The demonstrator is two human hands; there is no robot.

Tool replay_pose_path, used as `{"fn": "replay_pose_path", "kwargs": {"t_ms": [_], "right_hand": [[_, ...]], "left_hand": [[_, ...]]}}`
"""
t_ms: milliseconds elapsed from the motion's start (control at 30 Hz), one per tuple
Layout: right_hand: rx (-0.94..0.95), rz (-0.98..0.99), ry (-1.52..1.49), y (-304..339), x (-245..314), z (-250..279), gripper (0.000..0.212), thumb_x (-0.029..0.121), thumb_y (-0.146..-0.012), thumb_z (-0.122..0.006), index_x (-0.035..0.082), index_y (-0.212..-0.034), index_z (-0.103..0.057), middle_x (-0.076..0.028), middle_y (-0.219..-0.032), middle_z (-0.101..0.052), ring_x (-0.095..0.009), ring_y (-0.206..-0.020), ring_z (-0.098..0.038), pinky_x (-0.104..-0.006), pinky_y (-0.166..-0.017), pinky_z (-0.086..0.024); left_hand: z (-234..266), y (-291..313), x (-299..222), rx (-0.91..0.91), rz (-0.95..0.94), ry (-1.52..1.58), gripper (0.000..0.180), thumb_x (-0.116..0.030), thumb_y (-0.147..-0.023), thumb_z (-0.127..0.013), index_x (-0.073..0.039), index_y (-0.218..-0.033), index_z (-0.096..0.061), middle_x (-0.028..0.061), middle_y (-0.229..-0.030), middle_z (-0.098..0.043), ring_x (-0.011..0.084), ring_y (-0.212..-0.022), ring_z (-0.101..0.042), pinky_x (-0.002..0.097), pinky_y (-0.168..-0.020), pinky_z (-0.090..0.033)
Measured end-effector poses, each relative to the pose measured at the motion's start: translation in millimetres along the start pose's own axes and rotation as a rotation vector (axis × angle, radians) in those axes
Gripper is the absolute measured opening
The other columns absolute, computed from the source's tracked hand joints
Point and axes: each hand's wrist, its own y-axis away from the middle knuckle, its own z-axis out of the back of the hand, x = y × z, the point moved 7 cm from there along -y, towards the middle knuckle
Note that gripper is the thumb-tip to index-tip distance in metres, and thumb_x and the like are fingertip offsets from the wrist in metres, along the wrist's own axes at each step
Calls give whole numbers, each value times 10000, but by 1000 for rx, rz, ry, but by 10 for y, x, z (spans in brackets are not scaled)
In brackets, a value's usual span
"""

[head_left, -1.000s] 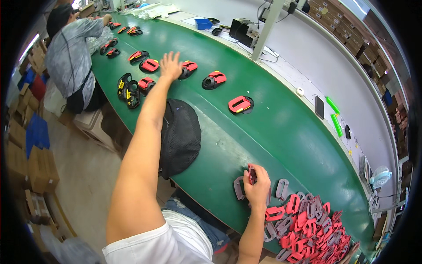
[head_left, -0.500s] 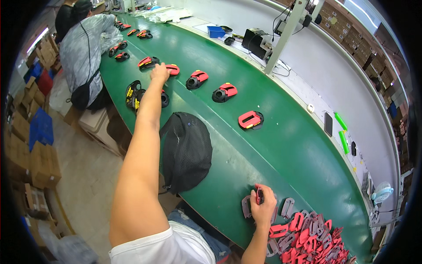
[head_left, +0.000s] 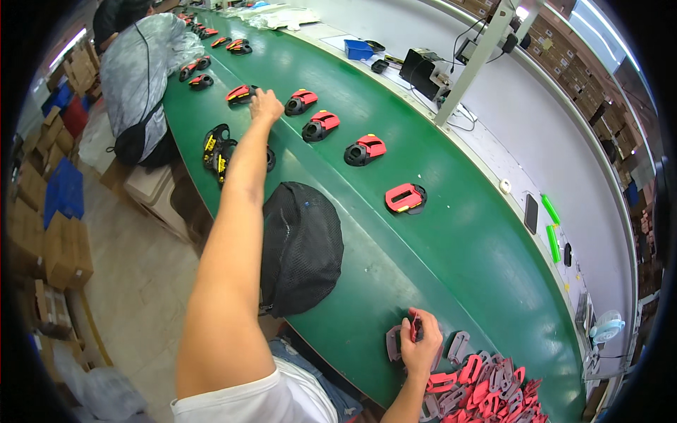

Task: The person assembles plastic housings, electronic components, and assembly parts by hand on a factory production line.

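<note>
My left hand [head_left: 266,107] reaches far across the green table, fingers loosely apart, with nothing seen in it. Its fingertips are beside a red-and-black moulded plastic part [head_left: 241,94]; whether they touch it, I cannot tell. Just right of the hand sits a similar red-and-black part [head_left: 301,101]. More such parts [head_left: 365,150] stand in a spaced row curving toward me. Low on the right, my right hand [head_left: 421,342] is closed on a small red plastic piece [head_left: 415,326], mostly hidden by the fingers. Grey slotted pieces [head_left: 458,347] lie around that hand.
A heap of red and grey slotted pieces [head_left: 486,384] spreads at the lower right. A black mesh bag [head_left: 303,247] sits between my arms, near black-and-yellow parts [head_left: 217,151]. Another person [head_left: 137,77] works at the far left. A phone [head_left: 531,213] lies on the back ledge.
The red-and-black part that was at my left fingers now sits farther right, apart from the hand. My left hand has let it go. My right hand stays in place with its piece.
</note>
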Motion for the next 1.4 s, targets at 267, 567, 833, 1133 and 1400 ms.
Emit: {"fn": "replay_pose_path", "kwargs": {"t_ms": [267,567,833,1133,1400], "right_hand": [[24,17,-52,7,2,-36,214,16,-722,-625,-9,-932,-589,-147,-882,-613,-297,-783,-593,-351,-705,-467],[24,80,11,30,77,-65,225,46,-734,-627,0,-950,-583,-137,-901,-613,-306,-809,-579,-360,-737,-456],[71,147,112,52,124,-176,286,79,-733,-632,31,-1011,-586,-142,-940,-588,-313,-877,-548,-376,-773,-443],[87,142,136,66,130,-187,274,99,-726,-645,32,-986,-593,-132,-961,-584,-319,-913,-531,-386,-810,-432],[78,161,145,86,134,-194,262,106,-720,-657,27,-964,-599,-134,-969,-580,-320,-922,-526,-385,-815,-430]], "left_hand": [[631,714,605,452,-60,-208,953,-767,-585,-589,-188,-1325,-433,199,-1397,-294,459,-1287,-225,681,-964,-199],[822,1462,1069,355,-180,-14,953,-674,-614,-654,-190,-1374,-343,264,-1426,-189,468,-1293,-190,519,-1061,-206],[759,1356,992,77,12,79,806,-657,-731,-548,-142,-1325,-371,281,-1309,-367,458,-1207,-350,501,-971,-329],[614,1295,505,381,307,-103,1212,-868,-510,-507,-48,-1380,-305,277,-1390,-262,483,-1251,-301,525,-997,-307],[491,1312,370,460,211,-32,1068,-756,-562,-578,-50,-1339,-383,266,-1366,-302,487,-1237,-329,544,-978,-326]]}}
